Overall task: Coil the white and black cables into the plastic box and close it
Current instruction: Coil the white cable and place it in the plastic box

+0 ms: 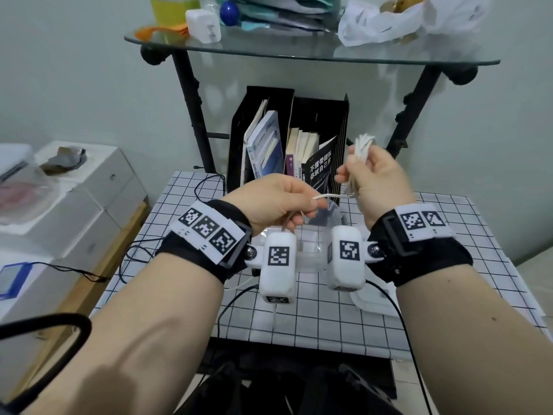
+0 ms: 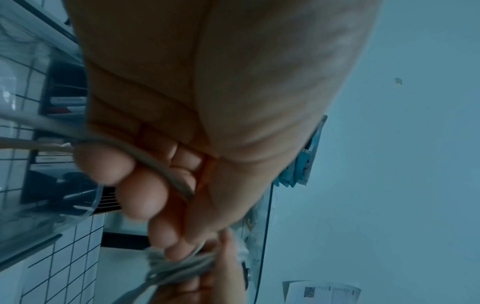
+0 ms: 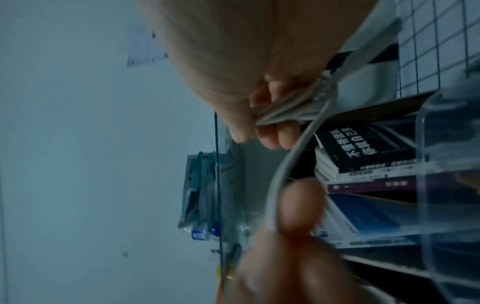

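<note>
My right hand [image 1: 350,175] grips a folded bundle of the white cable [image 1: 363,148] above the table, its loops sticking out of the top of the fist. One loose strand runs left to my left hand [image 1: 302,205], which pinches it near its end. The left wrist view shows the white cable [image 2: 161,164] crossing my curled left fingers. The bundle [image 3: 285,111] sits between my right thumb and fingers in the right wrist view. The clear plastic box [image 1: 311,253] stands open on the table under both wrists. A thin black cable [image 1: 143,241] lies loose at the table's left side.
The box lid [image 1: 371,304] lies on the checked tablecloth [image 1: 449,235] at the right. A black file holder with books [image 1: 287,145] stands just behind the hands. Overhead is a glass shelf [image 1: 299,52] on black legs. White cartons [image 1: 74,190] stand to the left.
</note>
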